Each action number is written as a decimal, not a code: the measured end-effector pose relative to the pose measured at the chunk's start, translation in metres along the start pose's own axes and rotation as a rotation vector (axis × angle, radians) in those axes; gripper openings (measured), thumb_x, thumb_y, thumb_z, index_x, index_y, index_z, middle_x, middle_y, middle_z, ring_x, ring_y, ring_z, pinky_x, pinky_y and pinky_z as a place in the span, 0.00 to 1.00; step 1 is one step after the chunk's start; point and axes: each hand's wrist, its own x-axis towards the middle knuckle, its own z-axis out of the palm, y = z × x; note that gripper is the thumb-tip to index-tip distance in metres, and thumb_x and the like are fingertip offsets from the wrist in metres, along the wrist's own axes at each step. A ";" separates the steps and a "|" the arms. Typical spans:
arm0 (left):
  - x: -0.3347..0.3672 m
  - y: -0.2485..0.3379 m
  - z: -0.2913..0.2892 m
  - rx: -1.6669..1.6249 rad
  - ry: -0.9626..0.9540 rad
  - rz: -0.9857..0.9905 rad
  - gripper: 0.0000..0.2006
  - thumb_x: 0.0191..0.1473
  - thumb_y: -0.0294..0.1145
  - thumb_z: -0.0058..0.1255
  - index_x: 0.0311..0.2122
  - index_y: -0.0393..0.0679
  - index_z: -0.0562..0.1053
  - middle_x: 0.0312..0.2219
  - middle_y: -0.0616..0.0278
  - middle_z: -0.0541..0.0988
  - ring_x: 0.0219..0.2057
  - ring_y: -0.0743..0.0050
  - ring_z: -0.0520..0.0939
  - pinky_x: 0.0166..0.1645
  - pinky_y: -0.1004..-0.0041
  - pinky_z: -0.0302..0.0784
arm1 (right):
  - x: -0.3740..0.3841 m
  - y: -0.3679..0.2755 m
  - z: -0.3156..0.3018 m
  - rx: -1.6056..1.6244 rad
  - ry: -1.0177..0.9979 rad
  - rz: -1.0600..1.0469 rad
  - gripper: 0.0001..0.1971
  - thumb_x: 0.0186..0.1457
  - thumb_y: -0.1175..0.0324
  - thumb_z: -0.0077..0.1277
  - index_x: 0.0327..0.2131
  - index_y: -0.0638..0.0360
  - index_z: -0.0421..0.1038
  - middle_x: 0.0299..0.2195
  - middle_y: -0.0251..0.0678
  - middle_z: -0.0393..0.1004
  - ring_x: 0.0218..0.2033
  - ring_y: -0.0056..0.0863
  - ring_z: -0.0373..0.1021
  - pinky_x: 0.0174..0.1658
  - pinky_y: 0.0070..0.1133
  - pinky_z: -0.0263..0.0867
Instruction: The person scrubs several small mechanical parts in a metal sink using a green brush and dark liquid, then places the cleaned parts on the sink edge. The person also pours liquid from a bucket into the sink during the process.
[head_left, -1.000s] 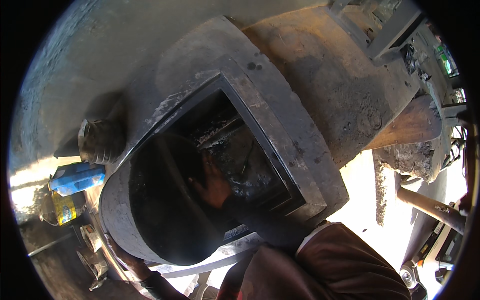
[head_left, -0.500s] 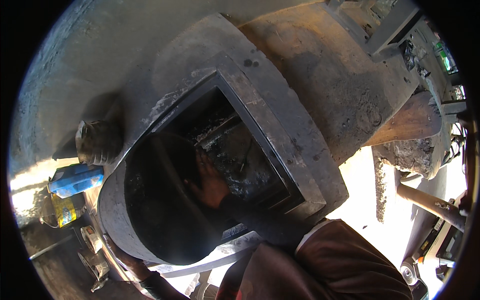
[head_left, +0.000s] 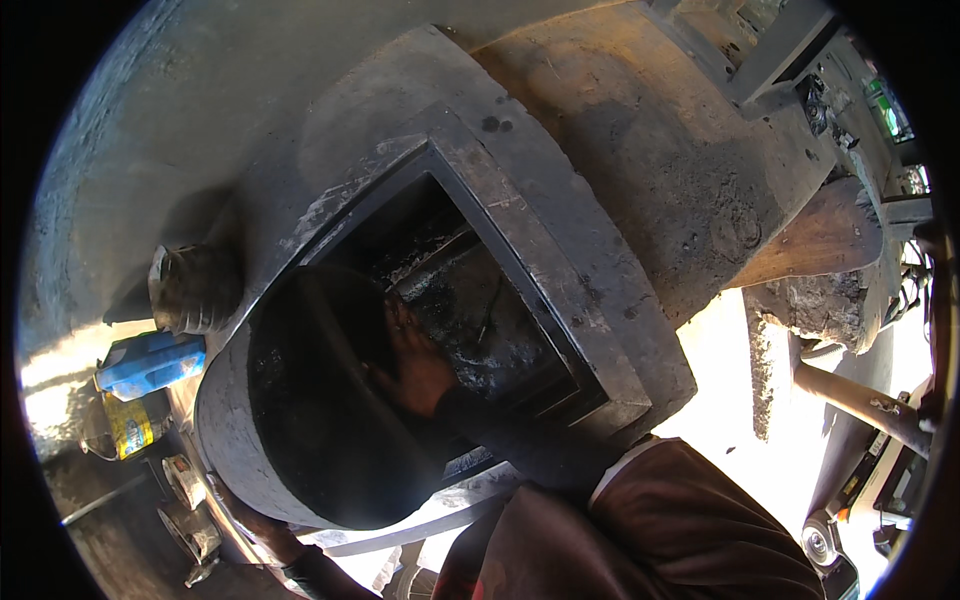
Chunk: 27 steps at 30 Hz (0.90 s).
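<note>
A large round bucket, grey outside and dark within, lies tilted over a framed rectangular opening. Its mouth faces up and toward the right. Against the bucket's outer wall at the lower left, my left hand is curled, its fingers partly hidden. My right hand rests at the right edge of the mouth. Its fingers are stretched out and the thumb stands apart over the dark interior. Inside the opening is a dark surface with pale, shiny patches. Whatever the bucket contains is lost in shadow.
A thick grey slab surrounds the opening, with a brown, dusty ledge beyond it. At the left stand a dark crumpled can, a blue container and a yellow-labelled bottle. A wooden piece juts out at the right.
My right hand has shifted very slightly left along the bucket's edge. The bucket and my left hand have hardly moved.
</note>
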 end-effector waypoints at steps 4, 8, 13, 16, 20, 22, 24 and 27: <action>0.002 0.007 0.002 -0.008 0.011 -0.093 0.41 0.59 0.62 0.34 0.65 0.34 0.58 0.63 0.41 0.61 0.65 0.44 0.61 0.67 0.51 0.54 | -0.002 0.000 -0.002 -0.046 -0.014 0.018 0.48 0.60 0.40 0.42 0.69 0.60 0.30 0.70 0.52 0.35 0.70 0.51 0.39 0.68 0.41 0.48; 0.010 0.026 0.006 -0.038 -0.010 -0.173 0.43 0.58 0.64 0.33 0.65 0.33 0.58 0.62 0.40 0.62 0.64 0.43 0.63 0.67 0.50 0.54 | -0.003 -0.001 -0.004 -0.032 -0.048 0.040 0.48 0.60 0.39 0.42 0.69 0.60 0.30 0.70 0.54 0.35 0.70 0.52 0.39 0.68 0.40 0.47; 0.018 0.040 0.011 -0.097 -0.008 -0.366 0.46 0.56 0.67 0.34 0.65 0.33 0.57 0.62 0.39 0.63 0.63 0.43 0.64 0.67 0.51 0.54 | -0.002 -0.001 -0.006 -0.021 -0.069 0.055 0.48 0.60 0.41 0.42 0.69 0.59 0.29 0.70 0.55 0.35 0.70 0.56 0.39 0.68 0.40 0.46; 0.019 0.043 0.011 -0.073 -0.031 -0.318 0.47 0.54 0.68 0.35 0.65 0.33 0.57 0.62 0.40 0.63 0.64 0.44 0.64 0.67 0.52 0.55 | -0.002 -0.001 -0.006 -0.015 -0.057 0.054 0.48 0.60 0.42 0.43 0.69 0.59 0.29 0.69 0.56 0.36 0.69 0.58 0.40 0.68 0.41 0.47; 0.020 0.045 0.011 -0.112 -0.022 -0.331 0.47 0.54 0.67 0.36 0.65 0.33 0.57 0.62 0.40 0.63 0.64 0.44 0.64 0.67 0.52 0.55 | -0.004 -0.002 -0.004 -0.016 -0.055 0.062 0.48 0.60 0.43 0.44 0.69 0.59 0.29 0.69 0.57 0.37 0.69 0.59 0.41 0.67 0.43 0.50; 0.021 0.046 0.011 -0.132 -0.004 -0.380 0.46 0.55 0.66 0.36 0.65 0.33 0.57 0.63 0.40 0.62 0.64 0.44 0.63 0.67 0.52 0.55 | -0.005 -0.001 -0.002 -0.018 -0.024 0.047 0.48 0.60 0.43 0.44 0.69 0.59 0.29 0.69 0.57 0.37 0.68 0.59 0.42 0.66 0.43 0.51; 0.021 0.046 0.011 -0.146 0.005 -0.418 0.46 0.55 0.66 0.36 0.65 0.34 0.57 0.63 0.40 0.62 0.64 0.44 0.63 0.67 0.52 0.55 | -0.005 -0.001 0.000 -0.014 0.003 0.023 0.48 0.59 0.44 0.45 0.69 0.58 0.29 0.69 0.56 0.38 0.68 0.58 0.43 0.66 0.43 0.51; 0.018 0.042 0.009 -0.089 -0.016 -0.322 0.46 0.55 0.66 0.36 0.66 0.34 0.57 0.63 0.40 0.61 0.64 0.44 0.62 0.67 0.52 0.54 | -0.004 0.000 0.002 -0.016 0.023 0.002 0.48 0.59 0.45 0.45 0.70 0.58 0.28 0.69 0.55 0.38 0.69 0.56 0.43 0.66 0.43 0.52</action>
